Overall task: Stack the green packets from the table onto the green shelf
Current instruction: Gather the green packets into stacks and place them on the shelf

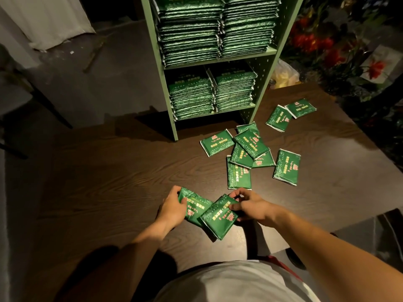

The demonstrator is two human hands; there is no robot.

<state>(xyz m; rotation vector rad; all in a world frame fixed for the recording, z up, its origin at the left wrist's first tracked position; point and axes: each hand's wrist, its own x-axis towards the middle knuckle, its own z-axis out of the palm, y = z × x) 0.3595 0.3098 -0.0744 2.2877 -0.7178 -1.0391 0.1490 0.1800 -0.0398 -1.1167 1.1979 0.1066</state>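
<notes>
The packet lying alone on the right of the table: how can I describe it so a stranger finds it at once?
Start at the green shelf on the dark wooden table. In front of it to the right lies an overlapping heap of packets. The lone packet lies just right of this heap, flat, upright in the picture, touching no other.

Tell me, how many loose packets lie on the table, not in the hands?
8: a pair far right, five heaped mid-table, one alone beside them. The heap may hide more.

Print on the green packets (pixel 218 216) is illegible.
</notes>
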